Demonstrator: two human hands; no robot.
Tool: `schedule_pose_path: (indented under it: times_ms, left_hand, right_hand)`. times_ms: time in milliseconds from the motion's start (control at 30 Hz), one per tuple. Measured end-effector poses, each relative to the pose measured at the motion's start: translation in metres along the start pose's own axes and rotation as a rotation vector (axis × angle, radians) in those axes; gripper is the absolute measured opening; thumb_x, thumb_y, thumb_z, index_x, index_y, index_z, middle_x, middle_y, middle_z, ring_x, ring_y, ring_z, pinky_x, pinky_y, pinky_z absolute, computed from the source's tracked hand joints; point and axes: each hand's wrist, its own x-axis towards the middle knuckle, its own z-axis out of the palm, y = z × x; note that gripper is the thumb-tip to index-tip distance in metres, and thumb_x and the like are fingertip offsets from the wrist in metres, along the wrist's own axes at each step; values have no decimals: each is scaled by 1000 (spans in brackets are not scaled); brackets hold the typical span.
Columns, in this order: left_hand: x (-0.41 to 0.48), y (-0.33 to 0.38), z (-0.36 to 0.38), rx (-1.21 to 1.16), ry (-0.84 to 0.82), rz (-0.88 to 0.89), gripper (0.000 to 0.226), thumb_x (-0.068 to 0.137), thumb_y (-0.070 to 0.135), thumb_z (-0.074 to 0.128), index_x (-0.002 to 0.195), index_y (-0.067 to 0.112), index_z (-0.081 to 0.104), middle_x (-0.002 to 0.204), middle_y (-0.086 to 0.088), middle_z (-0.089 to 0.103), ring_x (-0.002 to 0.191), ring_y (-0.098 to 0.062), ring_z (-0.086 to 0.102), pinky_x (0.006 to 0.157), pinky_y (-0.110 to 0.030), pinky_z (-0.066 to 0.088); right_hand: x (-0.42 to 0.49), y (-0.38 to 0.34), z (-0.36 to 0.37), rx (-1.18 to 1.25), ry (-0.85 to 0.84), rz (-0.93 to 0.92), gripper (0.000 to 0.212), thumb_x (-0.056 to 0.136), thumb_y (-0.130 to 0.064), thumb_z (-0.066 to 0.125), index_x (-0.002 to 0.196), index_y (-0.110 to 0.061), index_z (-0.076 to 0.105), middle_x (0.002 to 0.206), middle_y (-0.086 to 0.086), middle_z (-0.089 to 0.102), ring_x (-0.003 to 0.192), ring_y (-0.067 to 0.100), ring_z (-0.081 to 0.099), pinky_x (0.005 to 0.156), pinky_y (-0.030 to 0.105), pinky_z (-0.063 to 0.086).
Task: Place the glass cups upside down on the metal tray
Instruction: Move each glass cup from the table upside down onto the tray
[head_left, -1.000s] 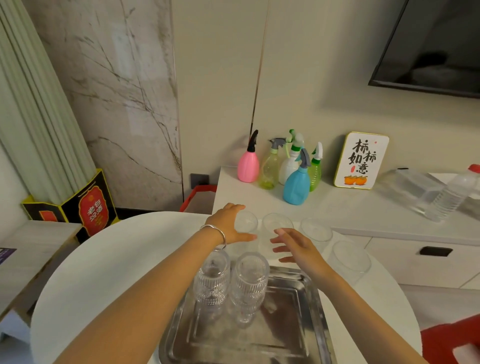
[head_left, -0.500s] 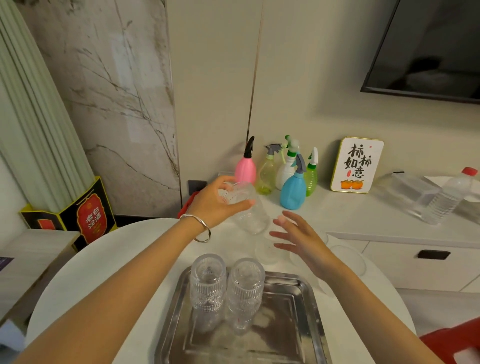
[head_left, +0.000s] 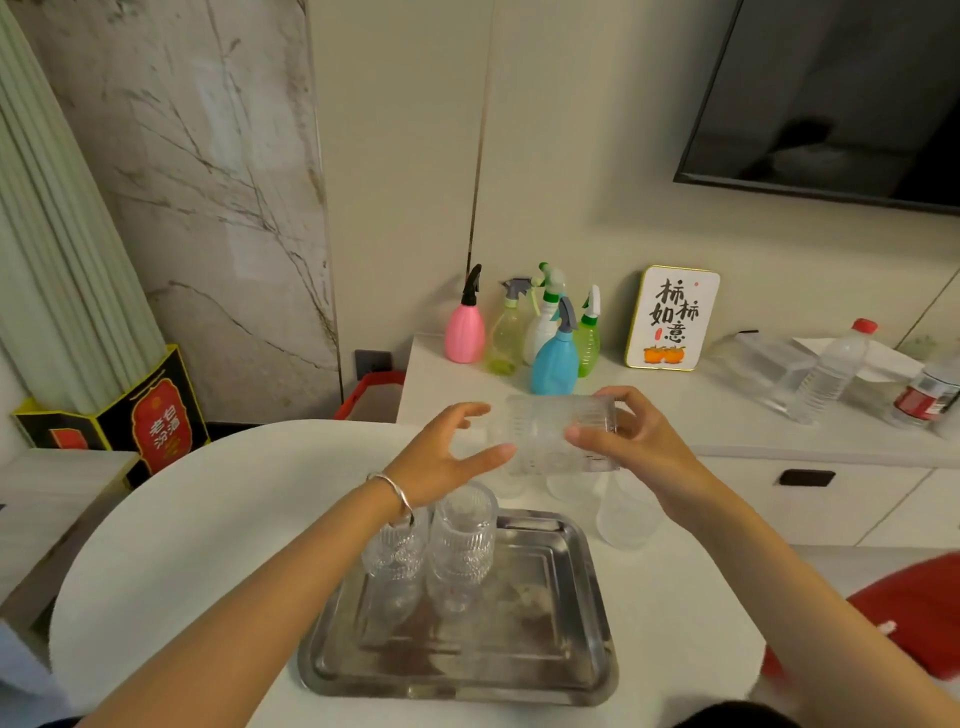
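A ribbed glass cup hangs on its side in the air above the table's far edge. My right hand grips its right end between thumb and fingers. My left hand is spread open just left of the cup, fingertips near it but apart. The metal tray lies on the round white table below. Two ribbed glass cups stand upside down at the tray's far left; my left wrist partly covers the left one. Three more clear cups stand upright beyond the tray, one at its right.
A white counter behind the table carries several spray bottles, a sign, a clear container and water bottles. A red object sits at the right edge, a black and red box at the left.
The cup passed from my left hand to my right hand and turned onto its side, moving right. My left hand let go and opened. The view tilted up slightly.
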Motion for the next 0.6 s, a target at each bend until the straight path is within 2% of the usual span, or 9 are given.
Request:
schedule_pose_path:
  times_ms: [100,233,300,367,500,600]
  left_hand:
    - [-9,-27,2,329,-104,-30,84,58,75,62,128,34,43,136,11,46,125,-10,40,108,-34,33]
    - [-12,-44,6,600,-183,-48,80,57,75,63,125,37,43,133,12,50,125,-14,41,112,-45,23]
    - [-13,-49,8,630,-193,-56,76,58,74,62,123,39,43,132,14,50,126,-13,41,115,-48,12]
    - [-14,-52,10,620,-179,-54,75,59,74,62,123,41,43,132,16,51,125,-12,43,116,-46,5]
    - [-14,-54,10,616,-152,-45,73,60,75,61,123,42,43,131,16,53,123,-13,47,116,-43,6]
    - [-14,-53,11,630,-148,-39,74,60,74,62,123,41,43,132,15,53,123,-13,47,115,-41,6]
  right_hand:
    - [-4,13,-6,-207,34,-11,57,55,-36,88,101,-30,55,102,-3,61,89,11,58,64,16,47]
    - [-6,37,2,-458,-36,-47,63,56,-32,90,106,-25,53,97,-16,56,88,7,55,68,13,44]
    - [-7,50,9,-529,-60,-42,64,55,-31,90,107,-24,54,94,-15,56,86,7,55,68,13,43]
    - [-7,63,16,-595,-87,-36,64,56,-31,90,109,-25,54,98,-10,59,89,10,55,73,18,45]
    - [-3,75,28,-764,-130,-36,71,60,-32,86,122,-29,51,118,-5,54,100,11,49,82,25,42]
    - [-1,81,33,-821,-179,-34,77,63,-31,85,130,-29,47,123,0,54,106,14,51,83,26,41]
